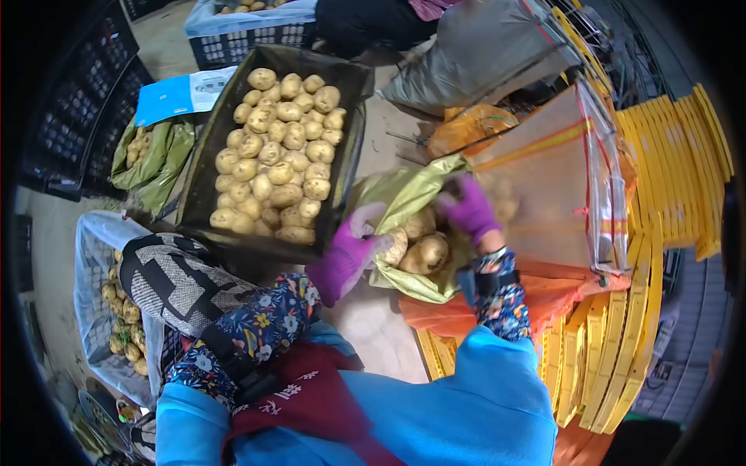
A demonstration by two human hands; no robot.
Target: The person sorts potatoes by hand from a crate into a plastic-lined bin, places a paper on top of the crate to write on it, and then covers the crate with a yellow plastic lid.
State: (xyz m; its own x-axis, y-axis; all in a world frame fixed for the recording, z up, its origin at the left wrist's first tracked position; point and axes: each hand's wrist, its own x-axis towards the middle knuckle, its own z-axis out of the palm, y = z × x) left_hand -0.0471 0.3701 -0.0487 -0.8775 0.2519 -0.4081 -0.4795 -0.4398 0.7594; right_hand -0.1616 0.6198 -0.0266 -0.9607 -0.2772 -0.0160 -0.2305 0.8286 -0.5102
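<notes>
A green sack (388,202) with its mouth open holds several large potatoes (425,253) in front of me. My left hand (349,252), in a purple and grey glove, is at the sack's left side, its fingers closed round a potato (392,247) at the rim. Over the right part of the opening is my right hand (468,208), in a purple glove, blurred by motion; its fingertips are smeared and I cannot make out whether they hold anything. Left of the sack stands a black crate (353,132) full of potatoes (276,155).
Yellow crates (660,171) are stacked at the right beside a clear plastic sheet (544,179). A lined crate (109,233) of potatoes is at the left. Further back are an orange bag (470,132), a grey sack (474,62) and another person's dark-clothed leg (373,27).
</notes>
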